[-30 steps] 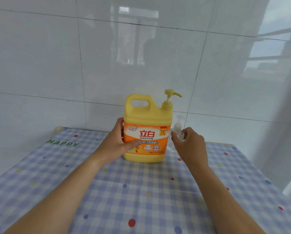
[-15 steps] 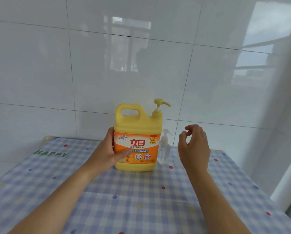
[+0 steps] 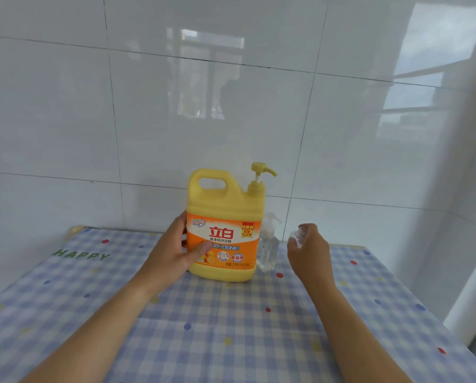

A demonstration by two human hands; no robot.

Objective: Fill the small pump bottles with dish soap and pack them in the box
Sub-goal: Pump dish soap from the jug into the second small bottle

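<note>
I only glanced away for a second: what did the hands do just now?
The right hand let go of the small clear pump bottle, lifted open, and now holds a second small clear item off to its right. The left hand kept gripping the yellow soap jug, which stayed put.

Bright daylight, window glare on glossy wall tiles [image 3: 231,106], edges warped.

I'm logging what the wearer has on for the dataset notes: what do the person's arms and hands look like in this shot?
Both forearms are bare as far as the frame shows, with no sleeves in view. The left hand and right hand wear no gloves, and no watch, bracelet or ring is visible on the parts that show. The fingernails are too blurred to describe.
</note>
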